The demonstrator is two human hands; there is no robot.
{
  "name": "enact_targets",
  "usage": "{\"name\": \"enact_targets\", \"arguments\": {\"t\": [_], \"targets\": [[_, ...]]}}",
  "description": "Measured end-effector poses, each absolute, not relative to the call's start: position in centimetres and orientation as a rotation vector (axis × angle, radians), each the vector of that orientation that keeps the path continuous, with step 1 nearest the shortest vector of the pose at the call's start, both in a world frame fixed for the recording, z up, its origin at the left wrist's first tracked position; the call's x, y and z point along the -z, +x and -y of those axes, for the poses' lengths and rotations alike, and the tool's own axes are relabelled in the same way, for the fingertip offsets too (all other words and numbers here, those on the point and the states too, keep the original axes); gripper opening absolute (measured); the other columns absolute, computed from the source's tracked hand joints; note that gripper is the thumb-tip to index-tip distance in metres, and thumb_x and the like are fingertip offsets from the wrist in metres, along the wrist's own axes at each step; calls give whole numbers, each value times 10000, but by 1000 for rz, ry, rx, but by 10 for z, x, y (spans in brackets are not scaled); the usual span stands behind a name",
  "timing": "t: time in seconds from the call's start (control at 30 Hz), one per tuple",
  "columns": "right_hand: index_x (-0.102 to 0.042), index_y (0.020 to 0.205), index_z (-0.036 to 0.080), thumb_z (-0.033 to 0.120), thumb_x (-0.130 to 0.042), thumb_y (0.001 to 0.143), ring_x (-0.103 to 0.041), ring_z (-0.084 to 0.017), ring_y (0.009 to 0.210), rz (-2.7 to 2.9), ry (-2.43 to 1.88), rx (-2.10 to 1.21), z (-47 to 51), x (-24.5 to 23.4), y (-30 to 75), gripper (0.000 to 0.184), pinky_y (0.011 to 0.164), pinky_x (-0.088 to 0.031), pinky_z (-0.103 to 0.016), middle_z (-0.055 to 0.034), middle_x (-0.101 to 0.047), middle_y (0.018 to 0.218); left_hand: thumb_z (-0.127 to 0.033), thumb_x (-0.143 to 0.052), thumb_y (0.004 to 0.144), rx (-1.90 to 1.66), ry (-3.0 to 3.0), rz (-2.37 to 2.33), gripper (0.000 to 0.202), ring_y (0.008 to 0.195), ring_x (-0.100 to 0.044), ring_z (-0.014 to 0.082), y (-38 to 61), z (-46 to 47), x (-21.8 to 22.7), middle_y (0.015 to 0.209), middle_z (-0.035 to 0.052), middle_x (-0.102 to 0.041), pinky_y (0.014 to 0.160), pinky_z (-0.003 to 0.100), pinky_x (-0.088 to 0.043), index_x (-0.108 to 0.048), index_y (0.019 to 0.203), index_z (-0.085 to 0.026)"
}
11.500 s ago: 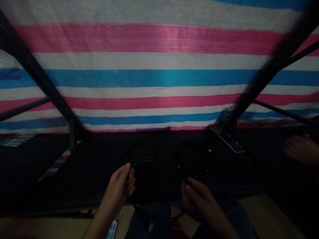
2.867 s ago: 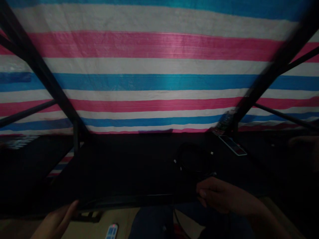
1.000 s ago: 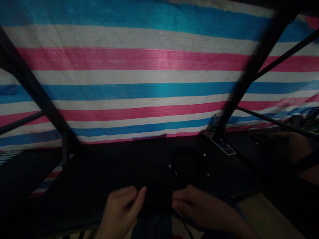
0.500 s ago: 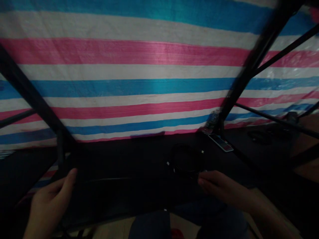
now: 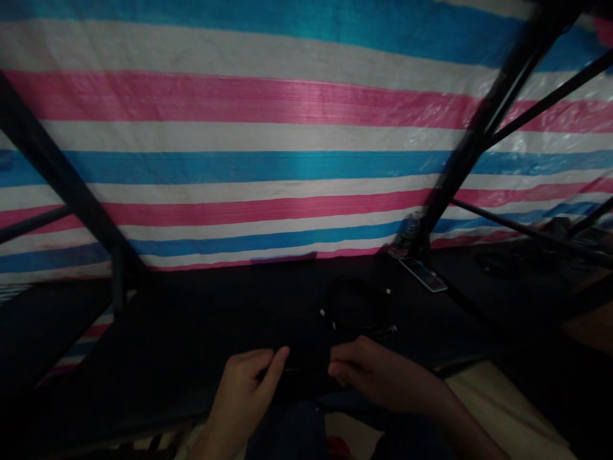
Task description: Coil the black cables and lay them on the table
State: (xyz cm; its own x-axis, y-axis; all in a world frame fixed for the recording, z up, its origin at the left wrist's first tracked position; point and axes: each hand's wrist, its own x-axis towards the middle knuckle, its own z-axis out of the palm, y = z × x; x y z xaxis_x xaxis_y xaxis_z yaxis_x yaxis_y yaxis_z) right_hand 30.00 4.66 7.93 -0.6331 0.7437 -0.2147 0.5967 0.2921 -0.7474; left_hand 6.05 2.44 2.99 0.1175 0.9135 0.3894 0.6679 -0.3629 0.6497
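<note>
My left hand [image 5: 246, 390] and my right hand [image 5: 373, 374] are close together at the front edge of a dark table [image 5: 191, 332]. Each hand pinches a thin black cable [image 5: 293, 369]; only a short, faint stretch of it shows between them in the dim light. Just beyond my right hand lies a pile of coiled black cables [image 5: 357, 310] with small light connector tips.
A striped pink, white and blue tarp [image 5: 287, 160] hangs behind the table. Black frame poles slant at the left [image 5: 71, 185] and right [image 5: 474, 140]. A phone [image 5: 424, 276] and a plastic bottle [image 5: 406, 235] sit at the back right.
Half a second ago my hands were spread wide with the cable stretched between them. My left hand has swung in from the far left and now sits beside my right hand.
</note>
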Motion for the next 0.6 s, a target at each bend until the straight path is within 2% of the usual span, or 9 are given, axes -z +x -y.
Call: {"name": "enact_targets", "arguments": {"t": [0.1, 0.23, 0.33, 0.43, 0.5, 0.6], "targets": [[-561, 704, 171, 239, -477, 941, -479, -108, 622, 2347, -1193, -1401, -50, -72, 307, 261, 595, -337, -223, 40, -502, 638, -376, -524, 923, -1209, 2115, -1643, 527, 402, -342, 73, 39, -26, -34, 453, -66, -316, 444, 218, -279, -388, 447, -195], [-539, 692, 170, 340, -466, 960, -444, -112, 615, 2308, -1274, -1471, -55, -65, 326, 325, 579, -332, -230, 37, -478, 637, -402, -560, 880, -1309, 2082, -1886, 519, 415, -333, 75, -10, -25, -46, 454, -62, -310, 442, 221, -276, -418, 427, -195], [-551, 691, 166, 370, -467, 965, -424, -107, 588, 2353, -1359, -1513, -58, -62, 338, 352, 546, -311, -232, 37, -477, 625, -466, -595, 842, -1352, 1965, -2134, 465, 434, -389, 90, -44, -17, -48, 454, -51, -400, 467, 220, -325, -554, 474, -185], [-561, 682, 160, 337, -469, 969, -433, -103, 574, 2390, -1481, -1488, -60, -60, 343, 350, 534, -309, -234, 33, -488, 613, -509, -615, 793, -1312, 1778, -2311, 395, 499, -536, 138, -68, -15, -45, 507, -18, -571, 513, 234, -400, -703, 621, -164], [-560, 667, 160, 307, -473, 966, -444, -101, 566, 2428, -1536, -1416, -60, -60, 343, 344, 533, -307, -237, 31, -499, 604, -529, -593, 771, -1142, 1689, -2303, 408, 562, -610, 185, -77, -19, -43, 550, 3, -637, 524, 248, -423, -741, 675, -162], [-562, 657, 165, 290, -481, 964, -453, -96, 550, 2486, -1560, -1316, -57, -65, 337, 341, 521, -287, -239, 31, -511, 597, -566, -551, 778, -835, 1675, -2148, 446, 595, -637, 216, -75, -28, -40, 542, 0, -637, 539, 262, -441, -746, 675, -179]]}}
